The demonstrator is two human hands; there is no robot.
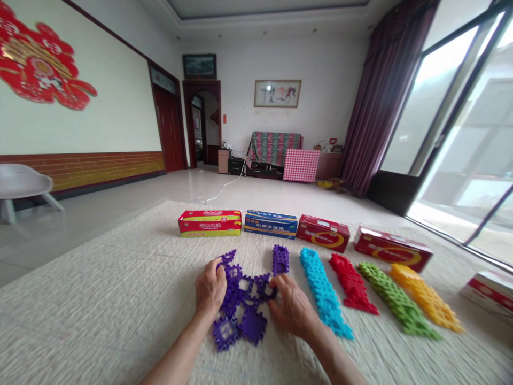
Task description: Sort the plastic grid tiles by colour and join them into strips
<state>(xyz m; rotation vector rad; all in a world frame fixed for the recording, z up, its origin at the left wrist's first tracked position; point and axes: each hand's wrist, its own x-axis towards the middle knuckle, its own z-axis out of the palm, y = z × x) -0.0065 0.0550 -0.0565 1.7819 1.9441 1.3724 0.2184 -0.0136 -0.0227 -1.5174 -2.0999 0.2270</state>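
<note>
A loose pile of purple interlocking plastic tiles (253, 324) lies on the woven mat in front of me. My left hand (211, 286) is closed round several of these tiles at the pile's left side, its fingertips partly hidden behind them. At the right side, my right hand (292, 303) has thumb and fingers closed on a purple tile with an opening in its middle. Just beyond that hand sits a short row of stacked purple tiles (280, 259). Rows of blue tiles (325, 293), red tiles (352, 283), green tiles (398, 299) and yellow tiles (425, 297) stretch away to the right.
Along the back stand a red-and-yellow box (209, 223), a blue box (271, 224), a dark red box (324, 233) and another dark red box (391, 249). A white-and-red box (489, 293) is at far right. The mat (100, 299) covers the tiled floor; a chair (24, 182) stands left.
</note>
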